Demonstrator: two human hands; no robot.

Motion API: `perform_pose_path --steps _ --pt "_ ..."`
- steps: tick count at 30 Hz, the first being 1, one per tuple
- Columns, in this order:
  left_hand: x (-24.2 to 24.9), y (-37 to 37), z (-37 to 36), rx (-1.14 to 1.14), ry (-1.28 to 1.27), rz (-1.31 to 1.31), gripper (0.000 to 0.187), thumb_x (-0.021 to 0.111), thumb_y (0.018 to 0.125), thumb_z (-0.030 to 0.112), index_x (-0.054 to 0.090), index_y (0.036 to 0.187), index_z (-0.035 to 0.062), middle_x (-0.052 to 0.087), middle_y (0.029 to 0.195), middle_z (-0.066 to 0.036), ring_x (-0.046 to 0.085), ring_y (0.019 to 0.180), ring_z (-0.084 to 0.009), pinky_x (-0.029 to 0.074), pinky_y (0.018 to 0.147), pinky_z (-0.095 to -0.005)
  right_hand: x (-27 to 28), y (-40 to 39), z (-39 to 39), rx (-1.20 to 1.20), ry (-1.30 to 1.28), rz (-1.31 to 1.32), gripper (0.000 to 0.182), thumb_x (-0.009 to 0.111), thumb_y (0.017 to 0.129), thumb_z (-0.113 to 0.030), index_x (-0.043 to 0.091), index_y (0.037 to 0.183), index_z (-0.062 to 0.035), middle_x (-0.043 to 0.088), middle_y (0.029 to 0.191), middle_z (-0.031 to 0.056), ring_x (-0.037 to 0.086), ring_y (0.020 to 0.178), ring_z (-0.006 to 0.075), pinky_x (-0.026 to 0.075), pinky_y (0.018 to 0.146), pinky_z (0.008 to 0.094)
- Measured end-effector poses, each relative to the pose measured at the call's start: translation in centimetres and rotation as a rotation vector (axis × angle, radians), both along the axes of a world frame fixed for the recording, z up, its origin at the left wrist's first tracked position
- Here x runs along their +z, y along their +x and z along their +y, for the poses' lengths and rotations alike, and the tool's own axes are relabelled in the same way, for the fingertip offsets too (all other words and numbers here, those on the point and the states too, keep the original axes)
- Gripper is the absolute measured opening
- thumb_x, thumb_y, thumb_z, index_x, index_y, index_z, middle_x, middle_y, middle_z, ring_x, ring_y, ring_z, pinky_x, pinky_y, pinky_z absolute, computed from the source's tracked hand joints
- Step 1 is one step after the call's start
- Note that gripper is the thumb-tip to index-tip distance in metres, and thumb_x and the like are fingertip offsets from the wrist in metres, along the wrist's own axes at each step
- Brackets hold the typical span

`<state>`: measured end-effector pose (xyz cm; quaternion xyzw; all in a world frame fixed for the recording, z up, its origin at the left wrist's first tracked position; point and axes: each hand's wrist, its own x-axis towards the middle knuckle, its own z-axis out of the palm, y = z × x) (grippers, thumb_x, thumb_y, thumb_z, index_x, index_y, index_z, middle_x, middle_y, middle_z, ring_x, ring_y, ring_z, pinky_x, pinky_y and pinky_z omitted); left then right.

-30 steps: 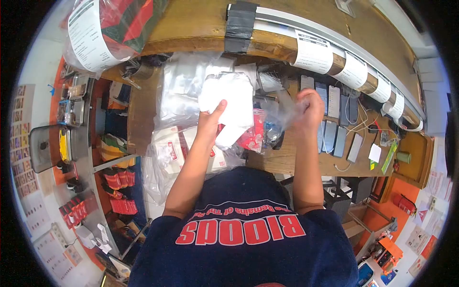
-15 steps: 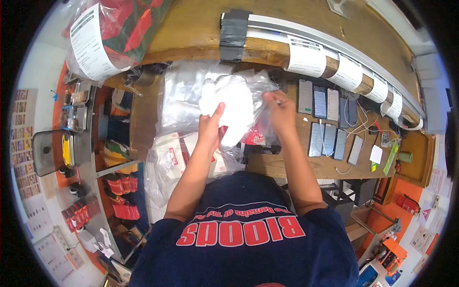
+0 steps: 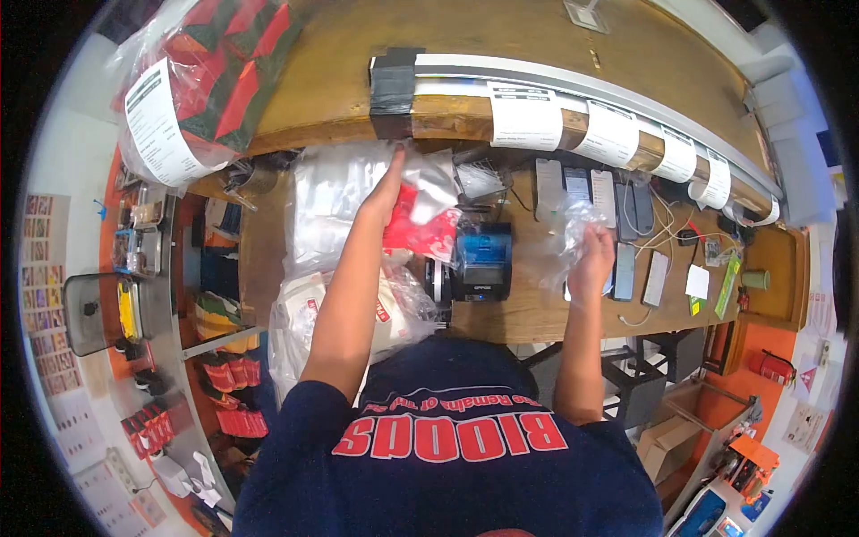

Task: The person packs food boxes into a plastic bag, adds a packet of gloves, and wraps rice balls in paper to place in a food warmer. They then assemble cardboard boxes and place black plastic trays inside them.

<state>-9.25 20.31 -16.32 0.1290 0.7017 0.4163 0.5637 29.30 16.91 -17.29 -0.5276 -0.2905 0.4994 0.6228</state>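
Note:
My left hand (image 3: 385, 197) reaches over a stack of clear plastic bags (image 3: 327, 201), fingers stretched out and seen edge-on, right at the bags. Beside it lie a red patterned packet (image 3: 420, 234) and a shiny whitish piece of plastic (image 3: 434, 199). Out to the right, my right hand (image 3: 592, 259) is closed on a crumpled clear plastic wrapper (image 3: 580, 224), blurred at its edges and held over the phones. Between the hands stands a black device with a blue top (image 3: 483, 255). Below my left forearm are cream-coloured packages in clear plastic (image 3: 394, 309).
Several phones (image 3: 625, 268) and white cables (image 3: 667, 215) lie on the wooden table (image 3: 537, 318) at right. A raised wooden shelf (image 3: 358, 98) with hanging printed slips (image 3: 523, 116) crosses the back. A bag of red and dark packets (image 3: 224, 72) sits top left.
My hands have moved apart; the right one has gone right and down with the wrapper. The bright white bundle is no longer in my left hand, and the black device has come into view.

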Motion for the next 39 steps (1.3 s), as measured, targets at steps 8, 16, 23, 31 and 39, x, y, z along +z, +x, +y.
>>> perform_pose_path --steps 8,16,23,31,39 --pt "9.3 -2.5 -7.1 -0.249 0.154 0.596 0.037 0.068 0.09 0.027 0.065 0.116 0.0009 0.065 0.093 -0.008 0.059 0.079 -0.0149 0.048 0.066 -0.0302 3.8 -5.6 -4.7 -0.115 -0.256 0.506 0.028 0.059 0.096 -0.026 0.063 0.108 -0.001 0.068 0.094 0.0096 0.067 0.079 0.0195 0.055 0.069 0.0319" --pt "12.8 2.0 -14.2 0.254 0.571 0.826 0.027 0.056 0.082 -0.007 0.061 0.107 0.0002 0.059 0.096 -0.005 0.055 0.086 -0.0133 0.047 0.079 -0.0268 11.6 -15.3 -4.8 0.552 0.15 -0.001 0.033 0.073 0.087 -0.003 0.063 0.119 -0.0073 0.067 0.108 0.0026 0.063 0.095 0.0114 0.053 0.084 0.0284" --pt "16.3 2.4 -19.2 0.321 0.779 0.611 0.031 0.048 0.078 -0.011 0.062 0.105 -0.0023 0.064 0.102 -0.009 0.058 0.084 -0.0139 0.048 0.08 -0.0285 9.8 -14.8 -13.7 0.794 -0.239 0.426 0.031 0.064 0.097 -0.015 0.056 0.126 -0.0072 0.063 0.113 0.0043 0.063 0.102 0.0145 0.054 0.087 0.0301" --pt "6.4 -2.6 -25.5 0.137 0.591 0.293 0.033 0.062 0.088 0.006 0.063 0.122 0.007 0.065 0.1 -0.013 0.06 0.087 -0.0199 0.05 0.077 -0.031 0.7 -6.1 -17.9 1.423 -0.042 0.027 0.044 0.055 0.105 -0.029 0.055 0.14 -0.0029 0.051 0.146 0.01 0.044 0.138 0.0198 0.033 0.116 0.034" --pt "25.9 1.0 -26.8 -0.353 0.045 1.626 0.053 0.07 0.088 0.041 0.066 0.12 -0.0007 0.07 0.104 -0.021 0.068 0.082 -0.0398 0.054 0.075 -0.0482 6.9 -8.1 -13.0 1.133 -0.111 -0.203 0.031 0.056 0.104 -0.017 0.062 0.129 -0.0005 0.071 0.115 0.0073 0.065 0.105 0.0144 0.053 0.093 0.032"
